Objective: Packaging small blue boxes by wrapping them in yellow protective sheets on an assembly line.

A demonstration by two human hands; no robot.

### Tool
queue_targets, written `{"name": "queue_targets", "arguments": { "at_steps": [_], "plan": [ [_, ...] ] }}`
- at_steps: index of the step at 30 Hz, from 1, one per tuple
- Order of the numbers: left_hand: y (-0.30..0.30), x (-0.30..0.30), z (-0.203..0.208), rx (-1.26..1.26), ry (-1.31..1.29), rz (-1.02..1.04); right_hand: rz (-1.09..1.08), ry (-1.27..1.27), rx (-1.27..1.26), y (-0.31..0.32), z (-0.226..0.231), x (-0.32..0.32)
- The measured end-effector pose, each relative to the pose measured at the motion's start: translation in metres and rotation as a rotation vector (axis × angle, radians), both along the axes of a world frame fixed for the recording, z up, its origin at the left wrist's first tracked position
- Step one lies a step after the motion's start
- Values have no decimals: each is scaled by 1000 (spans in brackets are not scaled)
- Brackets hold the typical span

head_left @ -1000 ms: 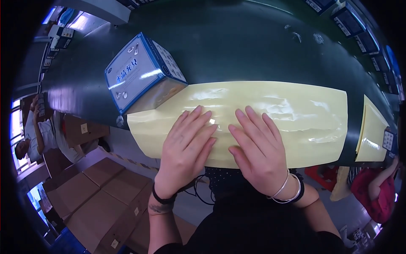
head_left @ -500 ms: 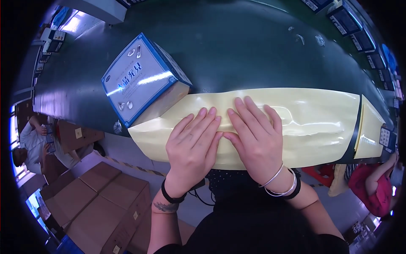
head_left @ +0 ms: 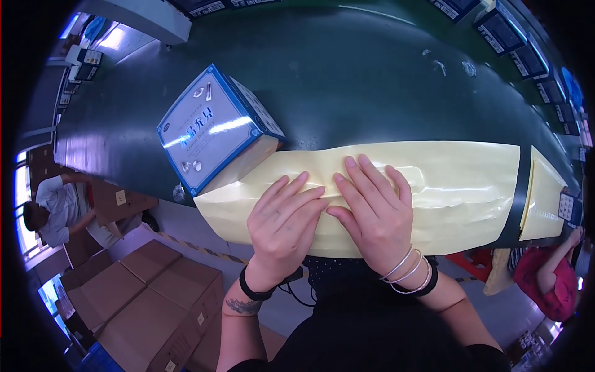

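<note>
Yellow glossy sheet (head_left: 462,195) | left hand (head_left: 281,229) and right hand (head_left: 381,220) palm-down on it, gripping nothing visible | uneven pressure could crease it

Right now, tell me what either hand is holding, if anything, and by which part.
Nothing is visibly gripped: the left hand and right hand lie palm-down on the yellow sheet, near its middle.

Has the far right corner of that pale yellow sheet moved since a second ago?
Yes, slightly rightward: there, the gap between the pale yellow sheet and the other sheets beside it looks narrower.
</note>
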State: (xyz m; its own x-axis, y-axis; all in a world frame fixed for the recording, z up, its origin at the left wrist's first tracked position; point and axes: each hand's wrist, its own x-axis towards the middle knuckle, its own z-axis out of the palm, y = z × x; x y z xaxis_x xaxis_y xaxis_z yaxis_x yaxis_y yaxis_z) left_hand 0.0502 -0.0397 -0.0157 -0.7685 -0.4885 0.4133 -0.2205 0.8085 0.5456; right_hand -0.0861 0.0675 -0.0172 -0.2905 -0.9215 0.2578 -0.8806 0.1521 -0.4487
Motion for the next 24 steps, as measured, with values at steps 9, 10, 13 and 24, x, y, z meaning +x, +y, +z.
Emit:
{"name": "queue_targets", "arguments": {
  "at_steps": [9,10,13,24],
  "plan": [
    [-2,10,43,253,-69,-15,32,-9,23,4,4,3],
    [-11,13,58,338,-92,-141,31,-11,42,5,3,1],
    [-58,14,106,305,-12,-431,40,-9,65,3,3,-4],
    [-332,-93,114,-320,-427,-226,47,-2,92,-4,12,0]
  ]
}}
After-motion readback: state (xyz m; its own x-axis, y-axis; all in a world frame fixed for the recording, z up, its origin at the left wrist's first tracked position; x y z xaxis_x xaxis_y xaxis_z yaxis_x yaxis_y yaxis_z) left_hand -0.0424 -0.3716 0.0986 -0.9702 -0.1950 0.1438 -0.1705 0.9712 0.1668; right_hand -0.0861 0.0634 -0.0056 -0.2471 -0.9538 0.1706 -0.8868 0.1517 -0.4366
